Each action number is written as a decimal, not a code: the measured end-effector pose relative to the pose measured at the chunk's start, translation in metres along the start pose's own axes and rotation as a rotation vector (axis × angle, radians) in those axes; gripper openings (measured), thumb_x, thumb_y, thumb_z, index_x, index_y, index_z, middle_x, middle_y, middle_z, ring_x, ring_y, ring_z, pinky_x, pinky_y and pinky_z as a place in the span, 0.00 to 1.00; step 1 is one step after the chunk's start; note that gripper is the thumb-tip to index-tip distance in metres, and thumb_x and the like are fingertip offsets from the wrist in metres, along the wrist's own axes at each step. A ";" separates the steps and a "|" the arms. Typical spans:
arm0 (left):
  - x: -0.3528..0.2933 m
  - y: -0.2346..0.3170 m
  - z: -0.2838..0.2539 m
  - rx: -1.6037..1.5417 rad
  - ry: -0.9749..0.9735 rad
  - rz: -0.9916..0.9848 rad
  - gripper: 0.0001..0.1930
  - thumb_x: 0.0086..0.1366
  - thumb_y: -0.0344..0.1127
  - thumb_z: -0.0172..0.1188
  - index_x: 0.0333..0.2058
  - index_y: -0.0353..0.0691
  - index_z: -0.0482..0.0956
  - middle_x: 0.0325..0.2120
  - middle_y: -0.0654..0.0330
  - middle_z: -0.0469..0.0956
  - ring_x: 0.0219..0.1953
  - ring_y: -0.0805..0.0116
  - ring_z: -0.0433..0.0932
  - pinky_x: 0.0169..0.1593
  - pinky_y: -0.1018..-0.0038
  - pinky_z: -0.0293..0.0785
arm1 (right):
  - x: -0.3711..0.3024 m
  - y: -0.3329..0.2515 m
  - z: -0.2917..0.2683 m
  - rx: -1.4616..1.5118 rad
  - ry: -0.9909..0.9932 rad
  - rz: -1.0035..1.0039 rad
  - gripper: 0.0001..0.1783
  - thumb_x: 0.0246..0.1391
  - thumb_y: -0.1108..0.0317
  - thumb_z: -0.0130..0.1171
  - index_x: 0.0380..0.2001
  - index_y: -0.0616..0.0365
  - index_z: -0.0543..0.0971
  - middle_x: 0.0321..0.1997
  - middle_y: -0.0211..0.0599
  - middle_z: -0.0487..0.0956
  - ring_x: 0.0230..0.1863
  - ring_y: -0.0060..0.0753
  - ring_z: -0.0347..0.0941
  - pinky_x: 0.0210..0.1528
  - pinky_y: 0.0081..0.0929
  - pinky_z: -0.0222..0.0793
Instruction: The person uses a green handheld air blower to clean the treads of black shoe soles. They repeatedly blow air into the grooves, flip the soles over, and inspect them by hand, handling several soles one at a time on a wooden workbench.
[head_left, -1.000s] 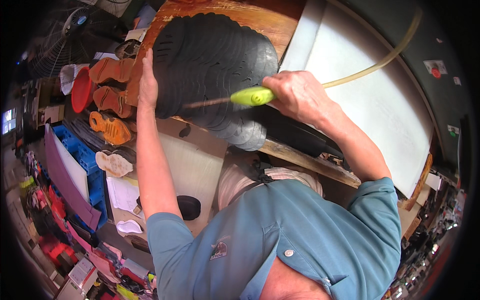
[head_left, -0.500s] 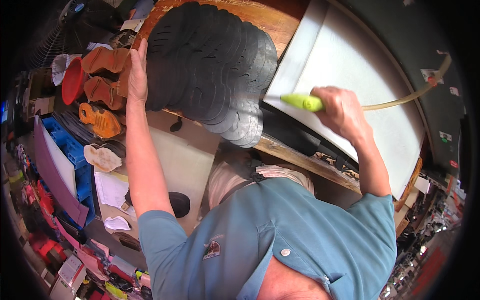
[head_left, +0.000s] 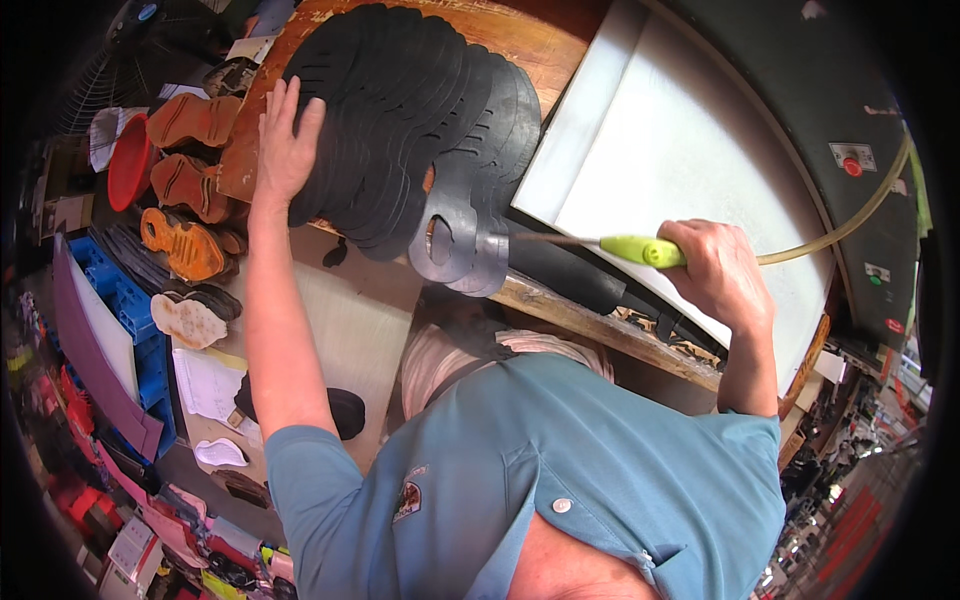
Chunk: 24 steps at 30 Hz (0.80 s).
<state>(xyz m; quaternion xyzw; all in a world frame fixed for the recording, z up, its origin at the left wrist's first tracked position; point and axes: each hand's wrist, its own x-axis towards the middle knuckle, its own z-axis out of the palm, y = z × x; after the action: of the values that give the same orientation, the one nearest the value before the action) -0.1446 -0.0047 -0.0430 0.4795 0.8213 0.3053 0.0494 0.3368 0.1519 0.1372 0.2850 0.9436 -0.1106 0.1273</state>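
Cluttered workshop around a wooden table (head_left: 548, 48), viewed from above. On the table, many black soles (head_left: 395, 130), overlapping in a thick, scalloped spread, some with cut-out slots and loops, the nearest ones reaching the front edge. At the left end of the soles, left hand (head_left: 287, 150) with fingers and thumb spread apart; contact with the soles or only closeness, not possible to tell. Right of the soles, right hand (head_left: 722, 268) closed around a green tool (head_left: 638, 250); thin rod (head_left: 560, 239) pointing left from it, tip just beside the rightmost soles. Yellowish hose (head_left: 803, 251) curving away to the right of that hand. Beyond the tool, large white panel (head_left: 690, 130). At far left, orange foot-shaped pieces (head_left: 195, 120), red dish (head_left: 130, 165), blue crate (head_left: 128, 290) and a dark wire-caged fan (head_left: 100, 92).
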 end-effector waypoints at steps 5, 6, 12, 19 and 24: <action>-0.002 -0.005 0.006 0.086 0.016 0.079 0.45 0.74 0.70 0.52 0.77 0.42 0.62 0.78 0.38 0.53 0.82 0.40 0.47 0.81 0.48 0.40 | 0.011 -0.001 -0.005 -0.052 0.104 0.155 0.09 0.54 0.69 0.70 0.32 0.58 0.79 0.28 0.45 0.81 0.33 0.56 0.80 0.37 0.49 0.74; -0.003 -0.006 0.007 0.096 0.020 0.088 0.45 0.75 0.70 0.52 0.77 0.42 0.62 0.78 0.38 0.53 0.82 0.40 0.47 0.81 0.48 0.40 | 0.009 0.000 -0.009 -0.085 0.118 0.177 0.09 0.54 0.70 0.71 0.33 0.59 0.79 0.28 0.45 0.81 0.33 0.56 0.80 0.37 0.49 0.74; -0.003 -0.006 0.008 0.088 0.006 0.059 0.40 0.79 0.65 0.46 0.77 0.42 0.62 0.79 0.42 0.53 0.82 0.42 0.46 0.81 0.49 0.39 | -0.010 -0.004 -0.017 -0.050 -0.010 0.021 0.08 0.53 0.71 0.70 0.31 0.57 0.79 0.28 0.42 0.82 0.32 0.53 0.82 0.36 0.47 0.75; 0.001 -0.005 -0.009 -0.333 -0.081 -0.126 0.38 0.82 0.64 0.39 0.77 0.43 0.61 0.80 0.45 0.53 0.82 0.46 0.45 0.82 0.52 0.37 | 0.017 -0.013 -0.014 0.032 0.099 0.056 0.09 0.53 0.70 0.71 0.34 0.58 0.80 0.29 0.45 0.81 0.34 0.56 0.80 0.37 0.50 0.74; 0.001 -0.003 -0.019 -0.588 -0.102 -0.185 0.39 0.81 0.65 0.37 0.78 0.43 0.60 0.80 0.45 0.52 0.83 0.47 0.45 0.82 0.53 0.37 | 0.080 -0.027 0.006 0.116 0.219 -0.039 0.10 0.56 0.68 0.71 0.36 0.58 0.80 0.30 0.48 0.82 0.34 0.58 0.80 0.37 0.51 0.74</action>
<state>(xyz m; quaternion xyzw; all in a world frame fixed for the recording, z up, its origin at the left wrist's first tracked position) -0.1547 -0.0133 -0.0284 0.3824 0.7345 0.4995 0.2545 0.2582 0.1686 0.1111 0.2837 0.9493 -0.1355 0.0046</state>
